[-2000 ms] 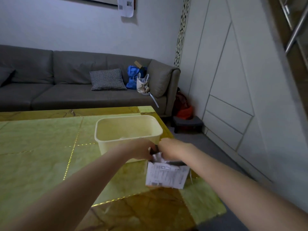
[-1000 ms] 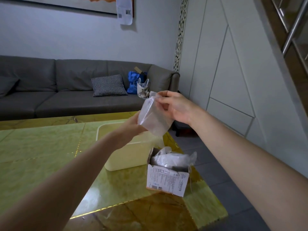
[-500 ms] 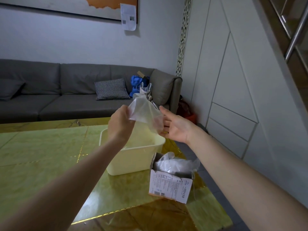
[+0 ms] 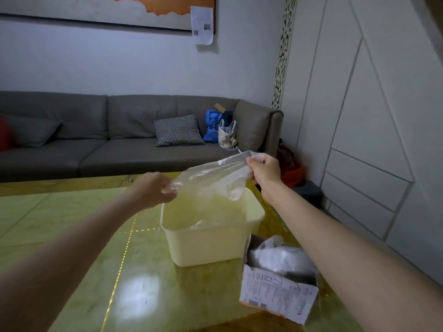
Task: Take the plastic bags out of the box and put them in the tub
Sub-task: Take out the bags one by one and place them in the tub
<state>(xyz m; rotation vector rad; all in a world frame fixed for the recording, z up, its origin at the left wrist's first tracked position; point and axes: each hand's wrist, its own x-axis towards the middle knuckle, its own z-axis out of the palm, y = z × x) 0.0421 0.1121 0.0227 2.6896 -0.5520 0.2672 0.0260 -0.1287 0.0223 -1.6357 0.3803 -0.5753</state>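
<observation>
Both hands hold one clear bag (image 4: 211,178) up over the tub (image 4: 211,238). The left hand (image 4: 153,190) pinches one corner and the right hand (image 4: 265,170) pinches the other, probably so it drops in flat. More bags wait in the box (image 4: 278,291).

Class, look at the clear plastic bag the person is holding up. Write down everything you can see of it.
The plastic bag is thin, clear film, creased and glossy, so the sofa and tub show through it. It is stretched out in the air between the left hand, which pinches its lower left edge, and the right hand, which grips its higher right corner. It hangs slanted above the cream tub, its loose lower part drooping toward the tub's opening. It looks empty.
</observation>
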